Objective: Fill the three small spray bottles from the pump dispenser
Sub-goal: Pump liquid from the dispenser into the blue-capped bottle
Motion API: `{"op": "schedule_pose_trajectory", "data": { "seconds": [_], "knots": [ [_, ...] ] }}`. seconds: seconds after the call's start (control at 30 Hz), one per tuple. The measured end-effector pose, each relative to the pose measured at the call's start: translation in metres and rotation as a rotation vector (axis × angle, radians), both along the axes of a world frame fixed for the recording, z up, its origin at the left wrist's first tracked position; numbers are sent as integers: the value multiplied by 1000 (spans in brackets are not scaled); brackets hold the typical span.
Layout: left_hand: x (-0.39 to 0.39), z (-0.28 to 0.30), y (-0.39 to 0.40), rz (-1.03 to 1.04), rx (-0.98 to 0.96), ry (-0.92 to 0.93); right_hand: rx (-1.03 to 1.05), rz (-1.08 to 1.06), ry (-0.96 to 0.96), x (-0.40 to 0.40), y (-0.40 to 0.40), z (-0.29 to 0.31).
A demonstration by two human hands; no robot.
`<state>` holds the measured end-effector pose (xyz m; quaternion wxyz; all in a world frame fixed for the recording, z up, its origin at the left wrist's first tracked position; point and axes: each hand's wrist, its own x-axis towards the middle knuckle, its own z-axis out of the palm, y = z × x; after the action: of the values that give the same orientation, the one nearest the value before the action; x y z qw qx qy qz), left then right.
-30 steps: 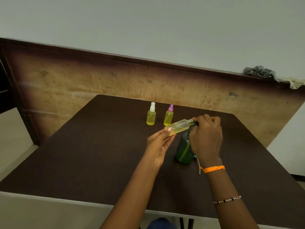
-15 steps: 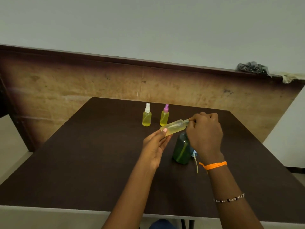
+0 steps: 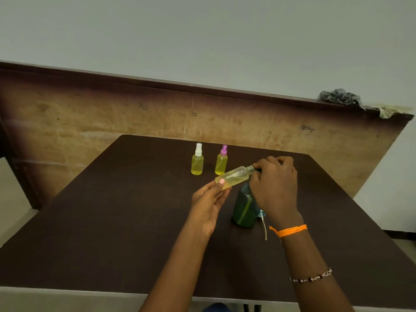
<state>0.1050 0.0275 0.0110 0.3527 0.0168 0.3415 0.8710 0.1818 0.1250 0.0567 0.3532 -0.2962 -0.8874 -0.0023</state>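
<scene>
The third small bottle (image 3: 234,177) was held above the surface (image 3: 112,221), tilted nearly flat with its neck toward the right. The left hand (image 3: 208,202) supported its base end, thumb and fingertips pinching the lower body with the palm turned up; this hold appeared meant to steady the bottle against twisting. The right hand (image 3: 274,183) was curled over the neck end, fingers closed round what looked like a dark spray cap, though the cap itself was mostly hidden. Judged from this grip, the cap was being screwed on. The bottle showed yellow liquid lying along its lower side, consistent with a bottle that had been filled.

Two other bottles stood upright and close together toward the far edge of the surface: one with a white cap (image 3: 197,159) and, to its right, one with a pink cap (image 3: 221,160). Both held yellow liquid and were capped, and they sat well clear of the hands, presumably set aside as finished.

The green dispenser bottle (image 3: 244,208) stood directly beneath the held bottle, partly masked by the right wrist. A pump head with its pale tube (image 3: 264,224) lay on the surface just beside it, apparently taken out of the dispenser. Whether the dispenser's mouth was open could not be seen.

A crumpled grey cloth (image 3: 340,97) rested on the ledge of the wooden panel behind.
</scene>
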Motion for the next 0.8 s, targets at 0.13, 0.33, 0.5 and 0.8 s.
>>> {"op": "schedule_pose_trajectory", "data": {
  "seconds": [0.13,0.33,0.5,0.8],
  "knots": [
    [-1,-3,1,4,2,-17,67,-44,104,-3,-7,-28],
    [0,-2,0,-1,0,-35,124,-38,124,-4,-2,-26],
    [1,0,1,-3,4,-15,49,13,100,-2,6,-8],
    [-3,-5,-1,-16,-6,-15,107,-29,129,-4,-7,-46]
  ]
}}
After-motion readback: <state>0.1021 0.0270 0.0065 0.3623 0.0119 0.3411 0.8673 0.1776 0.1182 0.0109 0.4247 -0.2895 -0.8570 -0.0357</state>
